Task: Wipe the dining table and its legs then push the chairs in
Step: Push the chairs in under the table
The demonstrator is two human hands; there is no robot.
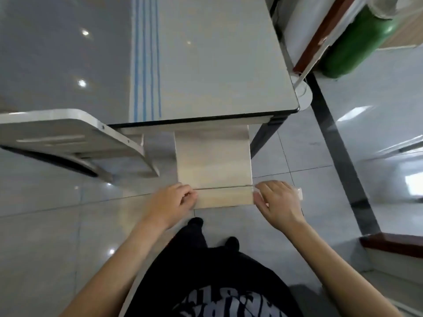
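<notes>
Left hand point(172, 200): fingers curled over the left end of the chair's backrest top, grip closed on that edge.
Right hand point(278, 200): fingers wrapped around the right end of the same backrest top, grip closed on it; a pale, translucent item, blurred and not identifiable, showed at the hand's outer side.
Chair point(214, 165): light wood-grain seat and back, seen from above. Its seat ran forward from the held backrest, and the front part sat under the tabletop edge, so the chair was partly tucked in.
Tabletop point(217, 65): grey, glossy, black-edged, directly beyond the chair. A folded white cloth with blue stripes point(145, 65) lay on it, just left of the chair's line, reaching the near edge.
Dark table leg point(265, 136): slanted down from the tabletop corner, just right of the chair seat.
Second chair point(75, 138): pale seat with visible screws, left of the held chair, angled outward and standing clear of the tabletop.
Floor point(309, 156): glossy light tiles all around the chair, with a dark strip running diagonally to its right.
Green cylindrical object point(357, 42): far right of the chair, beyond the tabletop corner, beside brown-trimmed furniture.
Person: black printed shirt and dark trousers, standing directly behind the chair.
</notes>
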